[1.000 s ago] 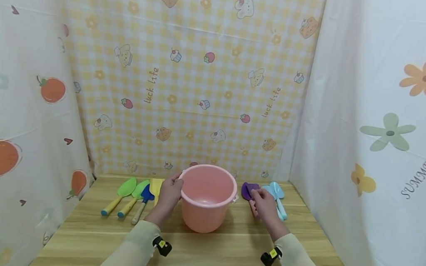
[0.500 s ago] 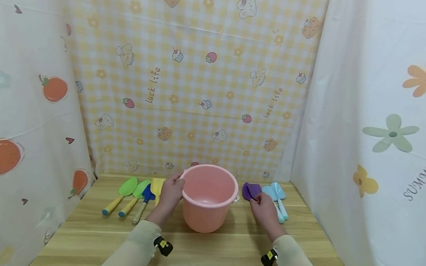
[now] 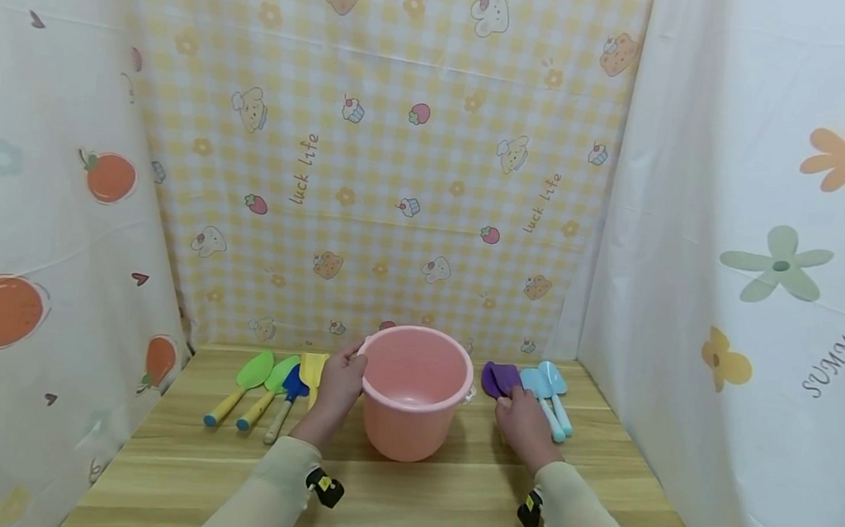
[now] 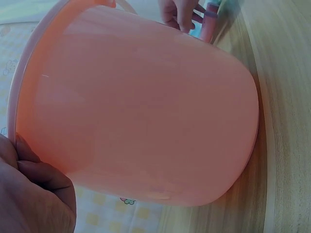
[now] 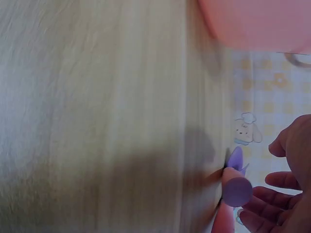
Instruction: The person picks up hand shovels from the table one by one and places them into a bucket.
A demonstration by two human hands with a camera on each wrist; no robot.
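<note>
My left hand (image 3: 339,385) grips the left rim of a pink bucket (image 3: 405,432) that stands upright on the table. In the left wrist view the thumb and fingers of this hand (image 4: 41,191) pinch the bucket's edge. My right hand (image 3: 526,425) is over two purple-bladed toy shovels (image 3: 505,376) lying side by side, and it hides their handles in the head view. The right wrist view shows a pink handle (image 5: 236,188) with a purple end beside the spread, loosely bent fingers of the right hand (image 5: 294,182); thumb and fingers stand apart.
Left of the bucket lie two green shovels (image 3: 255,369) with yellow handles, a blue shovel (image 3: 294,381) and a yellow one (image 3: 313,366). Two light blue shovels (image 3: 549,378) lie at the right. Patterned curtains (image 3: 401,162) enclose the wooden table (image 3: 403,510).
My right hand has come down and slightly forward over the handles of the purple shovels. The left hand keeps its hold on the bucket, which stays in place.
</note>
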